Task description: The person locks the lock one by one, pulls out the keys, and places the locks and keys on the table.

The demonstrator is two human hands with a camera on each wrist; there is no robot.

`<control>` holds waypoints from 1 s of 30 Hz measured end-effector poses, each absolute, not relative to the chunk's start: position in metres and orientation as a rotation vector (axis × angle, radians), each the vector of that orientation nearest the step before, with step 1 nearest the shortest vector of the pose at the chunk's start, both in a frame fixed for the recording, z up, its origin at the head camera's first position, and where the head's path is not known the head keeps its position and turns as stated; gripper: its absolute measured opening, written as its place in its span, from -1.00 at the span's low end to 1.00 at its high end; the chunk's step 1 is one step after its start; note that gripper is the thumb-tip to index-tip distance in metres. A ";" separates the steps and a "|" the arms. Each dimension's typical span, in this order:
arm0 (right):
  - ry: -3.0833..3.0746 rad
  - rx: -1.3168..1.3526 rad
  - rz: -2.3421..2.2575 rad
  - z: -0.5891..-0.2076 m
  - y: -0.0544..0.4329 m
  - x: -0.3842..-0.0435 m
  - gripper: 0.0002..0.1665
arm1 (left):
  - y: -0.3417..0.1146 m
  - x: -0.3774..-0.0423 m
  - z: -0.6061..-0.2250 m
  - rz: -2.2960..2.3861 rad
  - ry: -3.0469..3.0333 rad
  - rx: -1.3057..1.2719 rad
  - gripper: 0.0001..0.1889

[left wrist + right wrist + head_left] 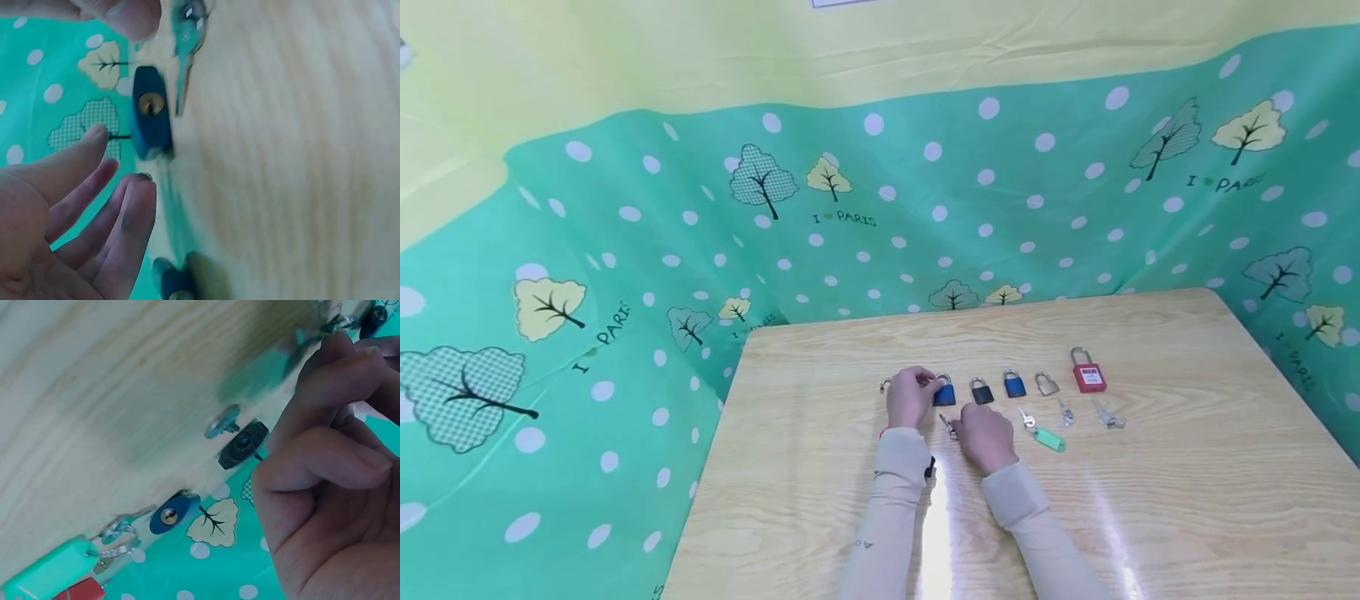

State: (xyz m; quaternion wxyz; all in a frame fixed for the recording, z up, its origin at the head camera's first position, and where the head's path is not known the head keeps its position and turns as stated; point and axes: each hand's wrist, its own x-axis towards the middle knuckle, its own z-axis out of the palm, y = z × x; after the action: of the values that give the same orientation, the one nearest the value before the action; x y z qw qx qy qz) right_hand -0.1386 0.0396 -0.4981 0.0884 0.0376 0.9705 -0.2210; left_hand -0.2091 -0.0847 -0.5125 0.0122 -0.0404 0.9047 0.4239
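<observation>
In the head view my left hand (910, 397) is beside a blue padlock (943, 392), fingertips close to its shackle. The left wrist view shows that hand's fingers (134, 215) extended and spread, with the padlock's brass keyhole (151, 104) facing the camera. Left of the hand a shackle (885, 384) shows; the hand hides that lock's body. My right hand (988, 437) has its fingertips right at a small bunch of keys (950, 427) in front of the blue padlock. Its fingers (319, 459) are curled; I cannot tell whether they pinch the keys.
Rightward in a row lie a black padlock (982, 391), another blue one (1014, 384), a small silvery one (1046, 384) and a red one (1089, 377). Before them are keys with a green tag (1049, 439) and more keys (1066, 413). A patterned green curtain (865, 275) stands behind.
</observation>
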 end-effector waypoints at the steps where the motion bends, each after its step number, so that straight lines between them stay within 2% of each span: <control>1: 2.891 0.113 -0.663 -0.498 0.039 -0.139 -0.67 | -0.087 -0.210 -0.512 1.327 2.833 -0.127 -0.87; 20: 2.992 0.004 -0.810 -0.484 0.002 -0.149 -0.78 | -0.128 -0.202 -0.502 1.329 2.847 -0.256 -0.79; 30: 2.995 -0.112 -0.775 -0.491 -0.024 -0.155 -0.68 | -0.137 -0.205 -0.512 1.252 2.850 -0.265 -0.73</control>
State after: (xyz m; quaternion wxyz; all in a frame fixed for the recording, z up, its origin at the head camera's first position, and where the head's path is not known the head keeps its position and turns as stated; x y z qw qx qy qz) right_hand -0.1553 -0.0245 -0.4905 0.0230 -0.0363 0.9672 -0.2504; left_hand -0.2046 -0.1370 -0.5120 0.0086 -0.0847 0.9123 0.4006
